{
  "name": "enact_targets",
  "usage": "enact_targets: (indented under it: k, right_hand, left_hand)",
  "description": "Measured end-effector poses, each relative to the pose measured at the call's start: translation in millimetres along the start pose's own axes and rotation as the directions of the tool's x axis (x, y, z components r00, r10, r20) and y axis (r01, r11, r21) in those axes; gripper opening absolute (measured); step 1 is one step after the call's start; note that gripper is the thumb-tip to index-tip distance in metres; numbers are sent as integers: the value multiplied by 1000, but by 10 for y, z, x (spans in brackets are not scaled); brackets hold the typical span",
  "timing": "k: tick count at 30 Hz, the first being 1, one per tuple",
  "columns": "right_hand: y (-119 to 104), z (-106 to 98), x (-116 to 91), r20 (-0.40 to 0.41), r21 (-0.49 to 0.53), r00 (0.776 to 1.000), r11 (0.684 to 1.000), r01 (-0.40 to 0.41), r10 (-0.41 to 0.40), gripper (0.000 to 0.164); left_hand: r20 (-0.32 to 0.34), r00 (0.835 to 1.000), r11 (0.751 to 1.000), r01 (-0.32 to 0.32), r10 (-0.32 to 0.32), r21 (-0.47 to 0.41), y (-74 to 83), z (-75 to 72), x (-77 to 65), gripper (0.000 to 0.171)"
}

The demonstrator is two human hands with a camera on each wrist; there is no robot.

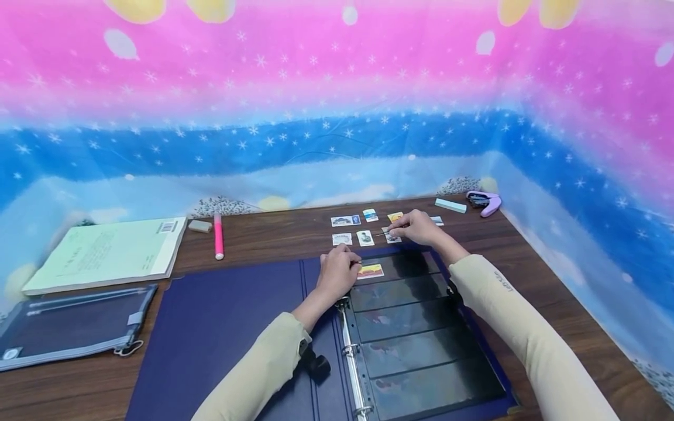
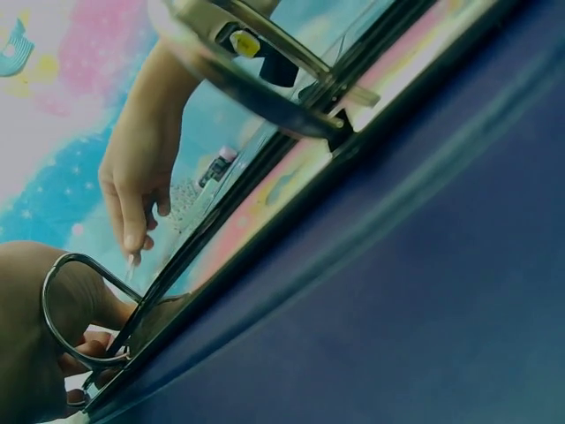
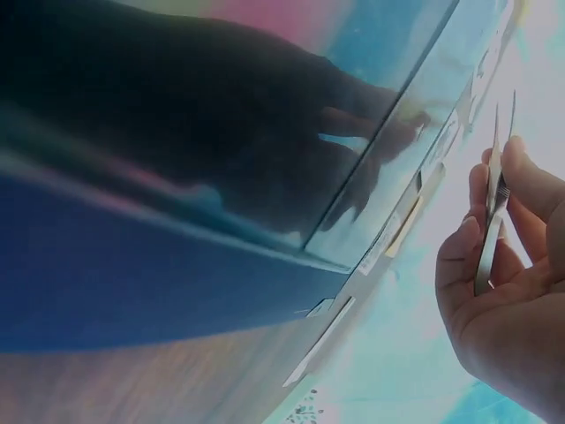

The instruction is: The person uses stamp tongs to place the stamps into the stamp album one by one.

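My right hand (image 1: 417,227) holds metal tweezers (image 3: 486,256) between thumb and fingers, their tips slightly apart in the right wrist view. The tweezers reach over a small stamp (image 1: 391,238) on the table behind the album. My left hand (image 1: 337,270) rests by the upper left corner of the black pocket page (image 1: 405,318), fingers bent at its top edge; whether they pinch the page I cannot tell. Beside those fingertips, a yellow-and-red stamp (image 1: 371,271) sits in the top pocket. The blue ring album (image 1: 237,333) lies spread open, its metal rings (image 1: 350,349) showing along the spine.
More stamps (image 1: 345,220) lie in two rows behind the album. At the back right are a pale green block (image 1: 450,205) and a purple stapler (image 1: 485,202). Leftward lie a pink marker (image 1: 218,237), an eraser (image 1: 200,226), a green book (image 1: 107,251) and a zip pouch (image 1: 74,327).
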State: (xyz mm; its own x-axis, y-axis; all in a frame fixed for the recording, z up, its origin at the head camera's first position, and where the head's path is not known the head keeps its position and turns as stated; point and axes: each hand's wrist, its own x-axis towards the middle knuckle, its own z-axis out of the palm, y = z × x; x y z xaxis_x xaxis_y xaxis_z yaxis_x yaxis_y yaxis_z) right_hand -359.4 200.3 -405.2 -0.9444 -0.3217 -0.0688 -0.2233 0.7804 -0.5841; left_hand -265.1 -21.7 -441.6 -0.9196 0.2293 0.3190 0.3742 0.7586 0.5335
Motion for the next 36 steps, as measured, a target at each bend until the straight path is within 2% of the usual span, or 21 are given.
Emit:
enact_targets:
  k: [3, 8, 20, 28, 36]
  right_hand:
    - [3, 20, 33, 10, -27, 1000, 999, -20, 20, 22]
    - [38, 48, 60, 40, -60, 998, 997, -54, 57, 23]
    - [-36, 72, 168, 96, -22, 992, 997, -75, 76, 24]
    - [-108, 95, 222, 40, -72, 998, 997, -38, 41, 21]
    - [-158, 65, 218, -29, -74, 997, 994, -79, 77, 24]
  left_hand:
    - [16, 1000, 1000, 13, -12, -15, 57, -33, -33, 15]
    - [35, 999, 1000, 13, -13, 8, 85, -4, -62, 15]
    - [38, 999, 1000, 24, -24, 19, 95, -26, -45, 14]
    - [39, 999, 999, 22, -23, 28, 74, -49, -18, 15]
    - [33, 999, 999, 25, -26, 29, 35, -58, -6, 14]
